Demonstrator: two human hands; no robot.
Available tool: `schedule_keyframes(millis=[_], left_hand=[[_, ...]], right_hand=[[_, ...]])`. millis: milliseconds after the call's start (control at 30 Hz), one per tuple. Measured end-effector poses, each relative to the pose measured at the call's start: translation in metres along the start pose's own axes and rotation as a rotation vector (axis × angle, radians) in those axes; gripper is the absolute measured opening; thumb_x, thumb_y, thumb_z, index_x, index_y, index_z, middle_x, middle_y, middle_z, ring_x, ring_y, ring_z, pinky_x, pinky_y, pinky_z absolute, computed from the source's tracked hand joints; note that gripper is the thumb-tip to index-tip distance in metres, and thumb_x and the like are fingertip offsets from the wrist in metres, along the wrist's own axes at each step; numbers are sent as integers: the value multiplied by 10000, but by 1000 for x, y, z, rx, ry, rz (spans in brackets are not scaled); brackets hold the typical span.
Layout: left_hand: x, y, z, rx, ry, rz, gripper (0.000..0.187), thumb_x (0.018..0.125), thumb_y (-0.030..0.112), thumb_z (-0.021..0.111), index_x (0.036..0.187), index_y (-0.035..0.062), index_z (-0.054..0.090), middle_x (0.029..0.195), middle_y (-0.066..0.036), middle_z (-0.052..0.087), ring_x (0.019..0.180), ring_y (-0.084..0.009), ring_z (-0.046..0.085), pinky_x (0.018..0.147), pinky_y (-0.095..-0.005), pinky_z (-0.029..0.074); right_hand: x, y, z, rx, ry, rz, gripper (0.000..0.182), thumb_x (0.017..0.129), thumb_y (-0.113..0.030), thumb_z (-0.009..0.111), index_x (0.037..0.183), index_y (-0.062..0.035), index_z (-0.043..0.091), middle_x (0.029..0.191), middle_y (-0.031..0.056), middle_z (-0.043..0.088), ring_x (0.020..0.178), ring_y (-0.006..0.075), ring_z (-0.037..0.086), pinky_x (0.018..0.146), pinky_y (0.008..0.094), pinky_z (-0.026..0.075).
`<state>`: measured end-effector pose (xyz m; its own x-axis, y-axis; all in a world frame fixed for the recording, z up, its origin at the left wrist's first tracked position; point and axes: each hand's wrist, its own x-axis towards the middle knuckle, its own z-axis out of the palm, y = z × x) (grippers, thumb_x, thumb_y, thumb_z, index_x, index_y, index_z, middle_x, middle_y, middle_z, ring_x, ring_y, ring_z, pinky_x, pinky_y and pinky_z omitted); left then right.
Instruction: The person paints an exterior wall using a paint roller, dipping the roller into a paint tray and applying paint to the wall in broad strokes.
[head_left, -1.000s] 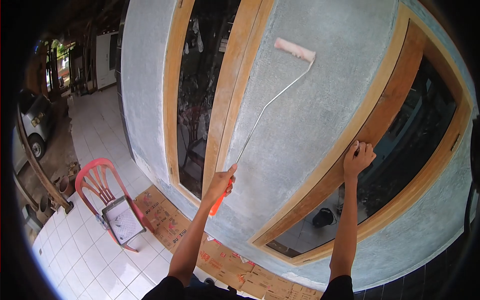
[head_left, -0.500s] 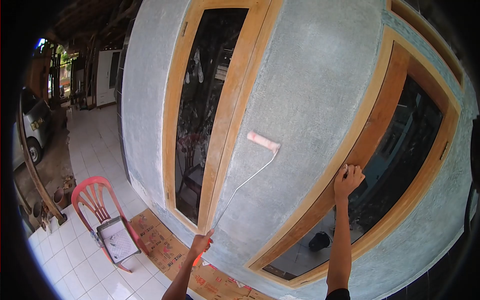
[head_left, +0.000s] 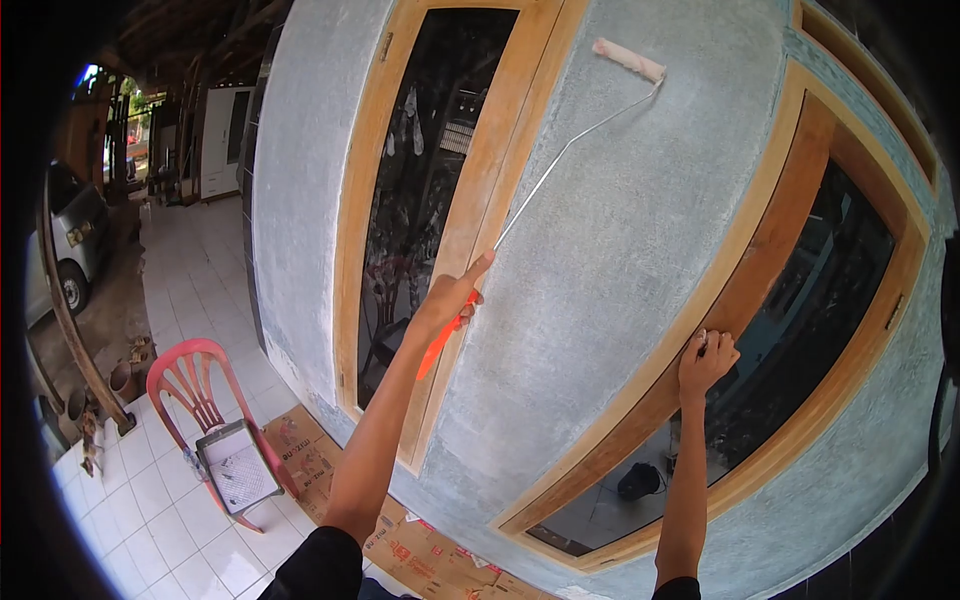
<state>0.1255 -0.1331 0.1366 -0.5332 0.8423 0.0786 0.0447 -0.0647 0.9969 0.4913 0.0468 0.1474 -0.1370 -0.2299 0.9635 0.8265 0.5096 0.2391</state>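
Note:
My left hand (head_left: 453, 300) is wrapped round the orange handle (head_left: 434, 345) of a paint roller. Its thin wire frame (head_left: 560, 160) slants up to the right, and the pale pinkish roller sleeve (head_left: 628, 60) lies against the upper part of the grey wall (head_left: 600, 240). My right hand (head_left: 707, 360) is closed at the inner edge of the wooden window sash (head_left: 745, 290), on what looks like a small shiny handle, mostly covered by the fingers. The wall strip between the two wooden frames has a mottled, patchy surface.
A red plastic chair (head_left: 190, 350) at lower left carries a paint tray (head_left: 240, 470). Flattened cardboard (head_left: 410, 550) lies along the wall's foot on white tiles. A tall glazed wooden frame (head_left: 480, 190) borders the wall strip. A car (head_left: 75, 230) stands far left.
My left hand has moved up and slightly right, and the roller sleeve has travelled from mid-wall to near the top of the strip. My right hand stays at the sash.

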Motion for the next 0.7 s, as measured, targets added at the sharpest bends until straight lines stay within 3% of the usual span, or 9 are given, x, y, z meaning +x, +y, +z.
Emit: schedule_keyframes(millis=[233, 333, 400, 700], left_hand=[[-74, -200, 12, -213, -97, -319, 689, 736, 682, 601, 640, 3, 531, 467, -1, 383, 391, -110, 393, 401, -267, 322], [-90, -229, 10, -212, -79, -371, 680, 745, 667, 604, 648, -3, 536, 468, 1, 381, 393, -108, 389, 403, -269, 318], [-89, -217, 8, -203, -78, -403, 679, 749, 662, 605, 655, -7, 539, 467, 3, 377, 395, -107, 388, 406, -269, 317], [10, 5, -6, -36, -38, -9, 826, 691, 771, 541, 715, -54, 575, 461, 1, 377, 407, -116, 412, 431, -269, 362]], right_hand=[[3, -2, 0, 5, 32, -7, 67, 777, -69, 563, 768, -17, 522, 740, 110, 439, 699, 261, 436, 667, 368, 296], [1, 0, 1, -3, 14, -6, 68, 776, -71, 562, 768, -16, 522, 736, 108, 434, 699, 260, 436, 666, 368, 295], [1, 1, 2, -1, 10, -2, 68, 776, -71, 562, 769, -16, 523, 734, 107, 432, 698, 259, 435, 666, 368, 295], [-4, 6, 2, 8, 4, -9, 59, 788, -62, 570, 793, -14, 535, 770, 110, 457, 721, 266, 447, 678, 371, 307]])
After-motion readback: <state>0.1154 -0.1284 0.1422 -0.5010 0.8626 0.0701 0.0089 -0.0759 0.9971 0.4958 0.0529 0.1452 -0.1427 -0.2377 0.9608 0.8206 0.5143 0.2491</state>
